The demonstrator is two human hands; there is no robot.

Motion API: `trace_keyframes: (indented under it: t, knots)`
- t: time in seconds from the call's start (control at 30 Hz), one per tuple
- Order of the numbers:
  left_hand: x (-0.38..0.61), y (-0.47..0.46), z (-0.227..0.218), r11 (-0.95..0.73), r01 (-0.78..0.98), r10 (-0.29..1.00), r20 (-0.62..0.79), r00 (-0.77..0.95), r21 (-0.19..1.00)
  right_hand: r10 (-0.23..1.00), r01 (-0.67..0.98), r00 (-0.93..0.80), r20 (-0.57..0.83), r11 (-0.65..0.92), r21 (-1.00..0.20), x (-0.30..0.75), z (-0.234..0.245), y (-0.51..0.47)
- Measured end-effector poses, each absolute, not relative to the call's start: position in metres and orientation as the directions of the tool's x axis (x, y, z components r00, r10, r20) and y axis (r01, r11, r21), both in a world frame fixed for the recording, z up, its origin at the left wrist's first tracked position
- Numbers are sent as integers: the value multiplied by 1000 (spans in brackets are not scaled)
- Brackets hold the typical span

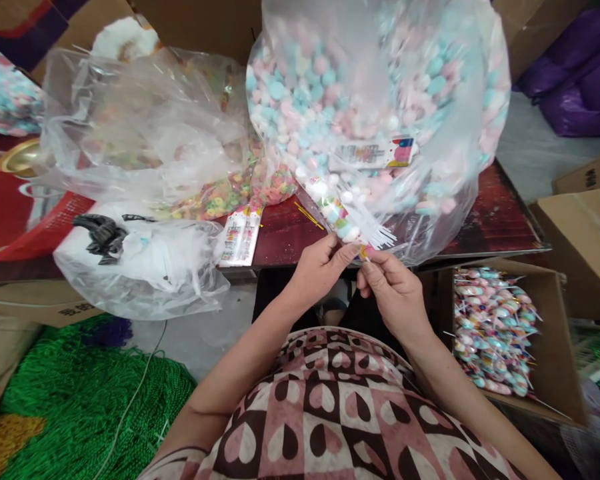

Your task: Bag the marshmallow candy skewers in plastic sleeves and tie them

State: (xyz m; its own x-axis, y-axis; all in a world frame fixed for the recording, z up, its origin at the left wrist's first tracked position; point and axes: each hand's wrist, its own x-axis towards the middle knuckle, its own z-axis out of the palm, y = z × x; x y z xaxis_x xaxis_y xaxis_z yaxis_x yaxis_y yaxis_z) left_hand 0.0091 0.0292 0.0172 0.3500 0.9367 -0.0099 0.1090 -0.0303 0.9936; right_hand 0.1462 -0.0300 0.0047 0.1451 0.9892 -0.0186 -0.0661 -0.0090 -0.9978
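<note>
My left hand and my right hand meet at the table's front edge, both pinched on the neck of a narrow clear packet of pastel candy balls. The packet slants up and to the left from my fingers. A yellow twist tie shows between my fingertips. Behind it looms a big clear bag of pink, blue and white candy balls with a printed label card inside.
A dark red table holds a crumpled bag of coloured ring candy, a flat printed packet and loose yellow ties. A cardboard box of finished candy packets sits at right. Green netting lies lower left.
</note>
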Motion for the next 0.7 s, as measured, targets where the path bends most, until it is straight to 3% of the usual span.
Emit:
trace_keyframes:
  t: [0.27, 0.47, 0.7]
  knots:
    - [12, 22, 16, 21, 59, 928, -41, 369, 998, 981, 138, 161, 108, 86, -987, 147, 10, -32]
    - [14, 19, 22, -12, -27, 893, 23, 450, 1000, 971, 172, 209, 113, 77, -982, 152, 12, -29]
    - [14, 21, 18, 105, -57, 836, -57, 546, 993, 997, 180, 56, 52, 41, -983, 149, 11, -26]
